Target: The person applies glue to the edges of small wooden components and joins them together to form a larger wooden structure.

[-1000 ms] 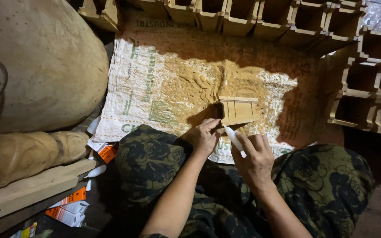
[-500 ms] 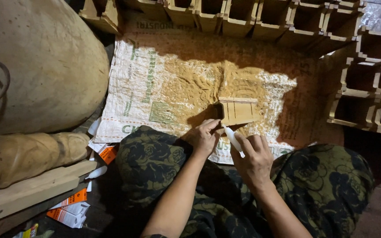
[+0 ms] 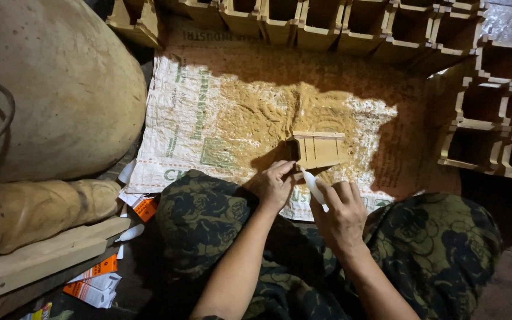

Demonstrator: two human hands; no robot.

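A small open wooden box (image 3: 320, 149) lies on its side on a white woven sack (image 3: 208, 118) strewn with sawdust. My left hand (image 3: 275, 185) touches the box's near left corner with its fingertips. My right hand (image 3: 340, 214) is shut on a small white tube (image 3: 313, 186), whose tip points at the box's near edge. Both forearms reach out over my knees in camouflage-pattern trousers (image 3: 445, 249).
Rows of similar wooden boxes (image 3: 327, 24) line the far edge, with further boxes (image 3: 493, 118) stacked along the right. A big stuffed sack (image 3: 48, 89) and a rolled bundle (image 3: 37, 207) fill the left. Wooden planks (image 3: 42, 255) and orange-white cartons (image 3: 99, 281) lie at the lower left.
My right hand has shifted the white tube slightly toward the box's near edge. My left hand and the box stay where they were.
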